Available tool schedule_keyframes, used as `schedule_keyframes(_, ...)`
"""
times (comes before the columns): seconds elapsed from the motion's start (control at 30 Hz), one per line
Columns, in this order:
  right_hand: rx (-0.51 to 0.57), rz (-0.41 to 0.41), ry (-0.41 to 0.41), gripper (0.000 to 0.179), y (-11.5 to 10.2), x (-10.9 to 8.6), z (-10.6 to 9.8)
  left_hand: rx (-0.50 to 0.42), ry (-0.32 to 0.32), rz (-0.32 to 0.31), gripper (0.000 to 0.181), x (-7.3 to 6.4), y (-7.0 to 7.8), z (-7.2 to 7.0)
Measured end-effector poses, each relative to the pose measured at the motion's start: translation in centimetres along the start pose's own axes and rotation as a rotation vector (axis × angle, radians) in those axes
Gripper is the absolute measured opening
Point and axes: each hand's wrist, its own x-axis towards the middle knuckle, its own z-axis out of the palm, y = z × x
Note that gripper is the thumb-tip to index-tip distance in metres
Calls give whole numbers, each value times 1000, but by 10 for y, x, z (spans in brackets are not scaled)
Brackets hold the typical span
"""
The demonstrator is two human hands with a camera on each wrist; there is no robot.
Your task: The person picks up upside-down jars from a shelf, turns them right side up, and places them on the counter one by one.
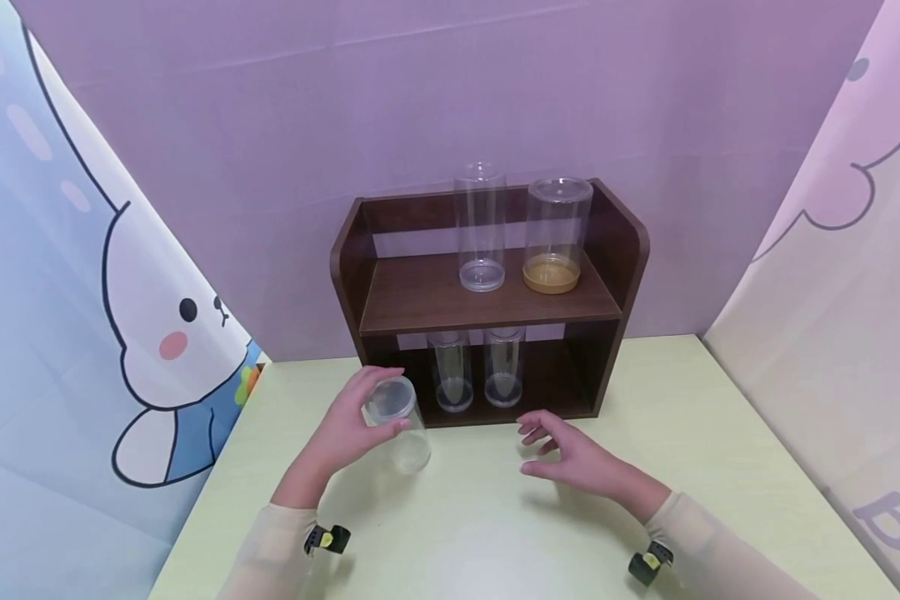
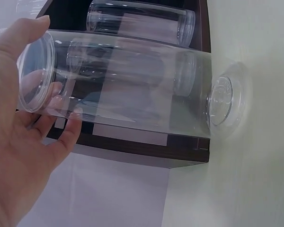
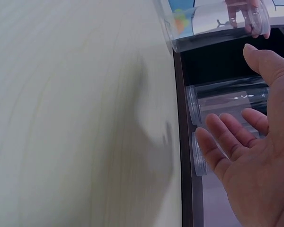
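My left hand (image 1: 348,429) grips a clear plastic jar (image 1: 409,446) near its lidded top, in front of the shelf's left end. Thumb and fingers curl around the jar's upper end in the left wrist view. Its bottom is close over the table. My right hand (image 1: 573,457) holds nothing, its fingers loosely bent and apart, before the shelf's lower right. Two slim clear jars (image 1: 452,375) stand side by side on the lower shelf, between the hands. In the right wrist view, the right fingers (image 3: 222,130) overlap these jars.
A dark brown two-tier shelf (image 1: 420,292) stands at the back of the pale table (image 1: 720,433). On its upper board are a tall clear jar (image 1: 482,225) and a wider clear jar (image 1: 558,221) with a tan base. Printed cloth hangs on both sides.
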Motion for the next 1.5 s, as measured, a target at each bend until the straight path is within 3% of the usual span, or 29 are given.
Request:
schedule_keyframes(0.3, -2, -12, 0, 60, 2, 2, 1, -5, 5, 1, 77, 0, -1, 4)
schedule_keyframes(0.83, -10, -25, 5, 56, -2, 1, 2, -109, 32, -52, 77, 1, -9, 16)
schedule_keyframes(1.5, -17, -20, -3, 57, -6, -2, -1, -81, 47, -58, 80, -1, -8, 13)
